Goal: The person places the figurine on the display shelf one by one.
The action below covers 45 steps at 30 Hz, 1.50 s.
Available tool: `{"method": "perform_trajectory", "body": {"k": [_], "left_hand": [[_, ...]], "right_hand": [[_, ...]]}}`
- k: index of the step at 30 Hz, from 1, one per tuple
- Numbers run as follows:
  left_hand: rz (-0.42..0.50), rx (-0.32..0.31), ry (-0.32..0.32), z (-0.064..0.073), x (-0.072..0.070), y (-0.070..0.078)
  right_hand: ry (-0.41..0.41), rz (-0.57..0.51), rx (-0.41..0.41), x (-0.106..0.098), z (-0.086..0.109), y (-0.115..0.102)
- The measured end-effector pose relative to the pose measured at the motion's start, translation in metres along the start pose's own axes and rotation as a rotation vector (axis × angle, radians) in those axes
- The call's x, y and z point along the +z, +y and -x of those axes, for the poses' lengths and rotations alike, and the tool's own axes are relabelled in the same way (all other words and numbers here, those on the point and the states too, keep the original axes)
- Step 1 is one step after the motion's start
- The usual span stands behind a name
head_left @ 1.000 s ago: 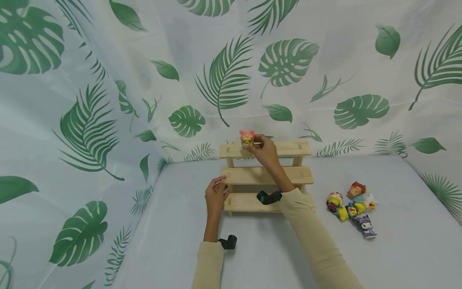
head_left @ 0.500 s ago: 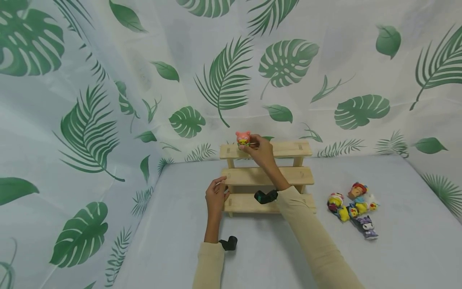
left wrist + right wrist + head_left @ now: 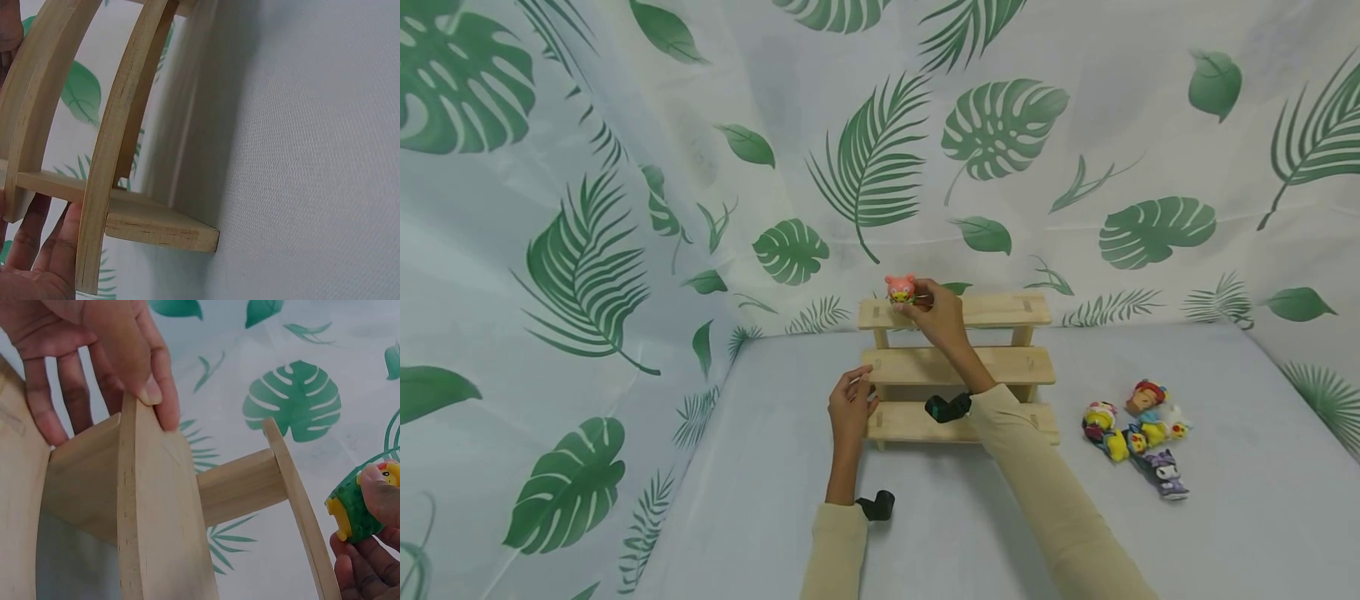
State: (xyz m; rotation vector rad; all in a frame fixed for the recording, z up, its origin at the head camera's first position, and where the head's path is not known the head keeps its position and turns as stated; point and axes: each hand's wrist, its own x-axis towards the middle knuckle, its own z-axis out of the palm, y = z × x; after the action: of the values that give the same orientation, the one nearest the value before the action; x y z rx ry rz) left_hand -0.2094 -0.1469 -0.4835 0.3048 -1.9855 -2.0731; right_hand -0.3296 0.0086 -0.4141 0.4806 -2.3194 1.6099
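Note:
A light wooden three-tier display shelf [image 3: 985,365] stands against the back cloth. My left hand [image 3: 848,402] grips its left end at the middle tier; in the right wrist view the thumb and forefinger [image 3: 167,394] lie on the board's end, with other fingers behind the side support. My right hand [image 3: 943,317] pinches a small figurine [image 3: 899,287] with a pink eared head and yellow face, just over the left end of the top tier. The right wrist view shows the figurine's green body [image 3: 359,509] and yellow foot, tilted, between thumb and fingers.
To the right of the shelf, several small figurines lie in a cluster on the white cloth, among them a purple-and-white one [image 3: 1167,475] and a red-capped one [image 3: 1147,396]. A leaf-printed curtain [image 3: 790,183] hangs behind and at the left side.
My right hand has carried the pink-headed figurine a little to the left along the top tier, toward its left end. The left hand keeps its place on the shelf.

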Motion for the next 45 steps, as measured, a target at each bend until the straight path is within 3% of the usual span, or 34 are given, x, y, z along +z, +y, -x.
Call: {"method": "perform_trajectory", "body": {"k": [10,27,34,39,45], "left_hand": [[0.003,0.016,-0.003,0.001,0.001,0.000],[-0.007,0.023,0.001,0.001,0.001,-0.001],[-0.017,0.064,0.038,-0.015,0.002,-0.029],[-0.034,0.087,0.053,-0.015,0.002,-0.029],[-0.027,0.060,0.053,-0.014,0.002,-0.031]], "right_hand": [[0.008,0.028,0.000,0.005,-0.001,-0.001],[0.023,0.165,0.074,0.012,0.000,-0.002],[-0.007,0.136,0.085,0.005,-0.002,-0.006],[-0.029,0.126,0.070,0.002,-0.003,-0.008],[-0.030,0.126,0.084,0.003,-0.001,-0.008]]}}
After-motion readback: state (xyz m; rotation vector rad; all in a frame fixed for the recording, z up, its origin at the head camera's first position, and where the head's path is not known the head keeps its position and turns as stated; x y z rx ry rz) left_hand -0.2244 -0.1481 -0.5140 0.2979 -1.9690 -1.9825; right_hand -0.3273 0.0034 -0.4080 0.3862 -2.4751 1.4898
